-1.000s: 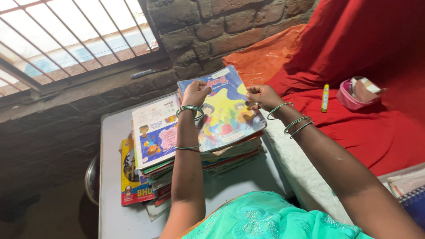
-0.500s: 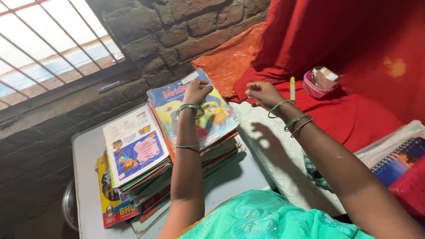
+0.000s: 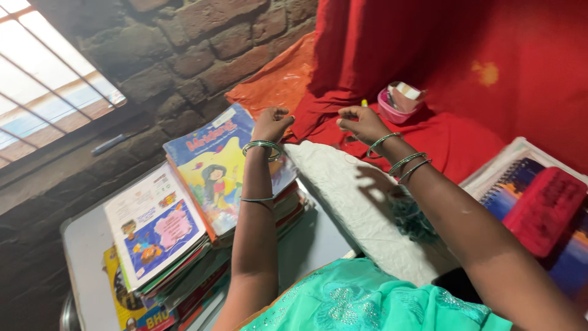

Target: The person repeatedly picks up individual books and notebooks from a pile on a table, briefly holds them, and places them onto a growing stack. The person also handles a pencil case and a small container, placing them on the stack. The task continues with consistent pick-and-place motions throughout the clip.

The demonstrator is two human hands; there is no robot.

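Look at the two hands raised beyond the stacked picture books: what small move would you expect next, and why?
Probably both hands drop onto the red cloth. The left hand and right hand hover loosely curled and apart, holding nothing, just over the cloth's near edge, past the top picture book and the white pillow. Neither hand touches the stack.

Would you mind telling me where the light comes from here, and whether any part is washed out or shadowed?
Head view: daylight enters through the barred window, which is blown out white; the right hand casts a soft shadow on the white cloth; the red cloth shows one bright patch.
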